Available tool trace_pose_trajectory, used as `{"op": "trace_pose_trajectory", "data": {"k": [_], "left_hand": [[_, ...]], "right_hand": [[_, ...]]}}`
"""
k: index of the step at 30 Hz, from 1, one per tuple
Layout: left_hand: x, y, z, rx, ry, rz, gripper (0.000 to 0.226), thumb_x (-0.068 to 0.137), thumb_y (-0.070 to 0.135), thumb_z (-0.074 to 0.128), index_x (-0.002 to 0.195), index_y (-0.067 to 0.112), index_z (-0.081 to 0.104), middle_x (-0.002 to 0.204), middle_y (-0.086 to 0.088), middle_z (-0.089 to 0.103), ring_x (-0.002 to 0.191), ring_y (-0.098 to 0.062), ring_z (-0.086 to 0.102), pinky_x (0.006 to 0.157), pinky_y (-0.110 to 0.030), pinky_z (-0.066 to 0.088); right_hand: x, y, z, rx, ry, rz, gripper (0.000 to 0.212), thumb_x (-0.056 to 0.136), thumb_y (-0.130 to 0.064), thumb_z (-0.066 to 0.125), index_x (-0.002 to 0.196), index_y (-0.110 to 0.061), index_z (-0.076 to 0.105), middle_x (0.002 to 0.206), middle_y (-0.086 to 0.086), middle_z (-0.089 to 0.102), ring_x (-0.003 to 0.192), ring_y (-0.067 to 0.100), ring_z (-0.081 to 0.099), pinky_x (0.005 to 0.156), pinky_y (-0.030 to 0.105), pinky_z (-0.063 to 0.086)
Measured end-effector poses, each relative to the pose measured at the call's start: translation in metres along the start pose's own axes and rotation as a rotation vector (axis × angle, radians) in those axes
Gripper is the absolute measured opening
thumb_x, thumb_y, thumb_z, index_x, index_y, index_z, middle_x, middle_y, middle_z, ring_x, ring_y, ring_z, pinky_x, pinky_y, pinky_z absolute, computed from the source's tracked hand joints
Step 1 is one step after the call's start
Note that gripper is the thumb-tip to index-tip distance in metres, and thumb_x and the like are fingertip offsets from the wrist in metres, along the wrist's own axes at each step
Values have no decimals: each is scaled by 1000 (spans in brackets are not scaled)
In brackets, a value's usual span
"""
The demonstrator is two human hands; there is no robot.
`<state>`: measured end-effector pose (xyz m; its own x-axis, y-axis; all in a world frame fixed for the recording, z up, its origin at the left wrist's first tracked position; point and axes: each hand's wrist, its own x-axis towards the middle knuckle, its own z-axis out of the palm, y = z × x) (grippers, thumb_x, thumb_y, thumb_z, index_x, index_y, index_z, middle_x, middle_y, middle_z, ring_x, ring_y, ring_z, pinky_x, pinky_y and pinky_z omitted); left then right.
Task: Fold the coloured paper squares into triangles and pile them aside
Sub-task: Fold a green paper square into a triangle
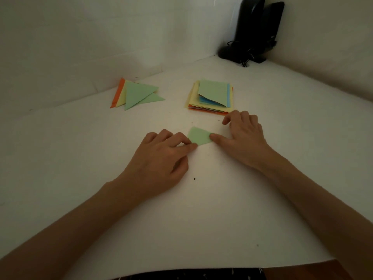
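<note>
Paper in play: the small light-green paper sheet (pixel 198 136) lay flat on the white table (pixel 201 209), between both hands and just in front of the unfolded stack.
Left side: the left hand (pixel 161 156) had bent fingers over the sheet's near-left corner, hiding part of it. Honestly couldn't tell if it was pinching a flap or only pressing down.
Right side: the right hand (pixel 244 134) wasn't gripping anything; its thumb pressed the sheet's right edge and the other fingers were spread on the table.
Done pile: the folded paper triangles (pixel 137 93) in green, yellow and orange sat far left, well apart from the hands.
Still to do: the stack of coloured paper squares (pixel 212 98), with a green one skewed on top.
Step, my guess: flattening the crease.
What could go wrong: if the thumb eased off early, the sheet could slide on the smooth top and the corners would drift, giving a lopsided triangle. The right fingers were also near the stack, so a careless sweep might knock it.
Background: black speakers (pixel 256 31) in the corner.
</note>
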<state>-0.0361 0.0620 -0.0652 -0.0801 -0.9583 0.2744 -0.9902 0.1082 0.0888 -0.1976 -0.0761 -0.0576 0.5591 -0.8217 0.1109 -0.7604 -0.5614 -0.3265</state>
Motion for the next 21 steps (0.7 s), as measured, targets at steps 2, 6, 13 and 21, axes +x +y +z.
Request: {"op": "trace_pose_trajectory", "data": {"k": [2, 6, 13, 21], "left_hand": [[-1, 1, 0, -8, -1, 2, 47, 86, 30, 33, 116, 17, 67, 106, 2, 66, 86, -21, 60, 74, -31, 34], [0, 2, 0, 19, 9, 5, 45, 86, 31, 34, 112, 17, 68, 102, 1, 66, 83, -22, 60, 73, -31, 37], [11, 4, -1, 111, 23, 54, 44, 87, 34, 34, 111, 19, 68, 90, 0, 61, 76, -22, 55, 70, -32, 40], [-17, -20, -16, 206, 13, 107, 43, 89, 34, 35, 111, 22, 70, 104, -3, 64, 89, -27, 59, 78, -39, 43]], "right_hand": [[2, 8, -6, 11, -16, 41, 42, 89, -45, 54, 118, -19, 41, 118, 3, 38, 115, 22, 32, 89, 29, 24], [-2, 6, -11, 98, 160, -132, 27, 89, -25, 59, 113, -16, 49, 112, 2, 42, 106, 20, 37, 82, 26, 22], [-3, -13, 5, 54, -56, -203, 14, 93, -41, 52, 91, -29, 45, 94, -4, 40, 95, 14, 29, 80, 27, 23], [-3, -12, 4, 80, -86, -184, 10, 93, -40, 50, 90, -33, 45, 98, -4, 39, 97, 14, 28, 82, 27, 21]]}}
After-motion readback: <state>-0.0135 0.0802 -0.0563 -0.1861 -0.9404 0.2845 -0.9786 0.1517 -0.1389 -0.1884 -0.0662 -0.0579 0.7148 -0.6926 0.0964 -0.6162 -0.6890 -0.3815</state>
